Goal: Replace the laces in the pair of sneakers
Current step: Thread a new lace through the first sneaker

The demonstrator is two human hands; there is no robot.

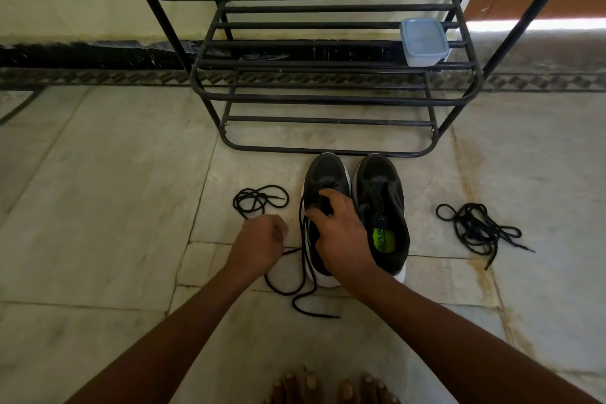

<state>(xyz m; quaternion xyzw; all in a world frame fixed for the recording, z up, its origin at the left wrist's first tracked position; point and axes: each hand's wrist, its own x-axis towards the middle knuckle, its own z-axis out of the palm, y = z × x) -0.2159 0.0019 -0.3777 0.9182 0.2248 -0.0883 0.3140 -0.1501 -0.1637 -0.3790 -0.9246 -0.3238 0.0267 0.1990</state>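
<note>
With the right hand (pixel 341 233) pinching the left sneaker's (pixel 323 207) eyelets and the left hand (pixel 262 236) gripping the lace (pixel 303 275), pull it through evenly, unhurried

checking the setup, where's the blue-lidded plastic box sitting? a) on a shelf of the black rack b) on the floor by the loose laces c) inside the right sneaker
a, the blue-lidded plastic box rests on the bars of the black rack, at its right end, above the floor.
</note>
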